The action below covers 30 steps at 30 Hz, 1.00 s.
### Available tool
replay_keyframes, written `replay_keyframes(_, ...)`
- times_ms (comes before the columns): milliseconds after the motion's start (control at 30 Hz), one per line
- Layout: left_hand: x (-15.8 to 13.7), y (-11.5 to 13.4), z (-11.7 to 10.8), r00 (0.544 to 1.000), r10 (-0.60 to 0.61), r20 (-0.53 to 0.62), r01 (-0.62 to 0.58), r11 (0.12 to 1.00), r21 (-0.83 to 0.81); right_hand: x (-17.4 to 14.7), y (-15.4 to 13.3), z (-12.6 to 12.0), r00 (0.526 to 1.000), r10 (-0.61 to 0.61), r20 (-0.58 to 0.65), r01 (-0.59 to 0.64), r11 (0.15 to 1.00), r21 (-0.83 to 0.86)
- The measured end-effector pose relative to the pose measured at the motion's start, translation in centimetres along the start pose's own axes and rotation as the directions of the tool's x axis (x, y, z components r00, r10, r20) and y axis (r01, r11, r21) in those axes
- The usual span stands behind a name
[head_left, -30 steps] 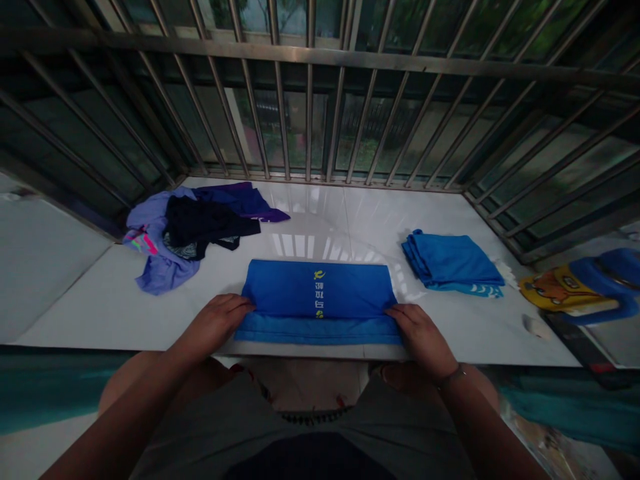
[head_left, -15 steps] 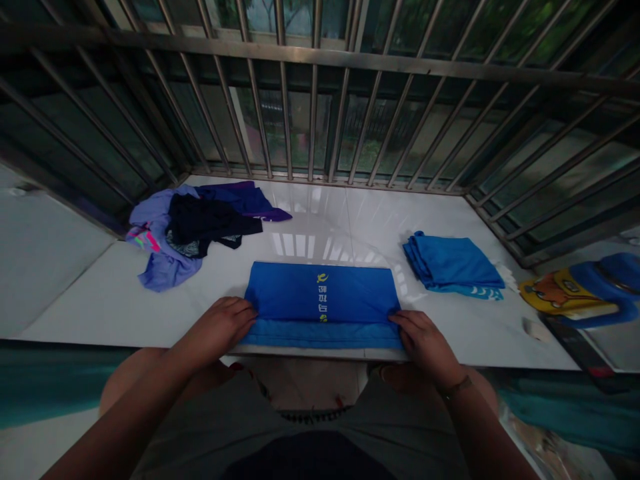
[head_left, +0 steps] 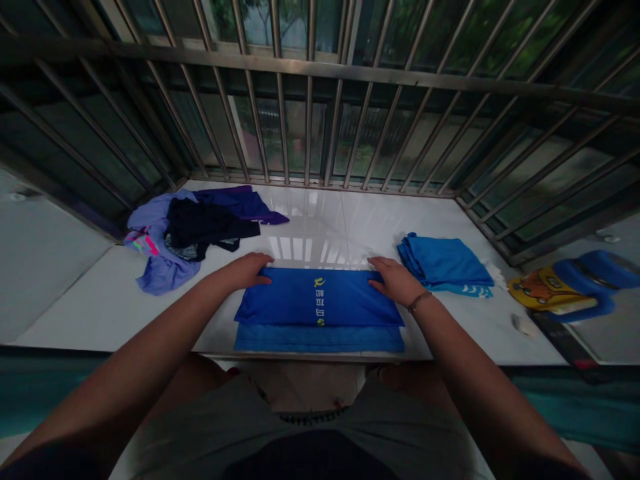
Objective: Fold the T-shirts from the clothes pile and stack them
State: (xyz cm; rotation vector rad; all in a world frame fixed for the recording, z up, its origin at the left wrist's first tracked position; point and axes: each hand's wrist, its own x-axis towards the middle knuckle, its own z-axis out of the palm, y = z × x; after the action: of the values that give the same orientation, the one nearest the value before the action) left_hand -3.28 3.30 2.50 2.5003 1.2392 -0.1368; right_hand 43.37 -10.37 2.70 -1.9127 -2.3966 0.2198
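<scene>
A blue shirt with yellow print lies folded into a wide band at the near edge of the white ledge. My left hand rests on its far left corner, fingers curled over the fabric edge. My right hand rests on its far right corner in the same way. A lower layer of the shirt shows as a strip along the near side.
A folded blue garment lies to the right of the shirt. A heap of purple and dark clothes sits at the back left. Metal window bars close off the ledge's far side and right side. A blue and yellow bag lies at far right.
Both hands moved from the shirt's near corners to its far corners. The shirt's top layer now looks slightly narrower front to back.
</scene>
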Motion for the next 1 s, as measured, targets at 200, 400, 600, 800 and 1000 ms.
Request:
replay_keyframes(200, 4.0, -1.3, -2.0, 0.977, 0.027, 0.211, -0.011, 0.997, -0.074, 4.0, 1.4, -0.6, 0.973, 0.016, 0.231, -0.018, 1.000, 0.005)
replay_keyframes(400, 5.3, -2.4, -3.3, 0.998, 0.038, -0.044, -0.046, 0.980, -0.192, 5.2, 1.9, -2.5, 0.996, 0.039, 0.078, -0.039, 0.999, -0.011)
replay_keyframes(600, 2.4, -1.4, -4.2, 0.946, 0.067, -0.317, -0.120, 0.981, -0.151, 2.9, 0.8, -4.3, 0.987, -0.011, -0.160, 0.013, 1.000, 0.015)
replay_keyframes(800, -6.2, 0.4, 1.2, 0.903, 0.265, -0.339, -0.280, 0.960, 0.003, -5.4, -0.5, -0.8, 0.952, -0.167, -0.257, 0.152, 0.985, -0.076)
replay_keyframes(1000, -11.3, 1.4, 7.6, 0.888, 0.281, -0.365, -0.264, 0.960, 0.096, -10.8, -0.7, 4.9, 0.944, -0.230, -0.237, 0.207, 0.971, -0.119)
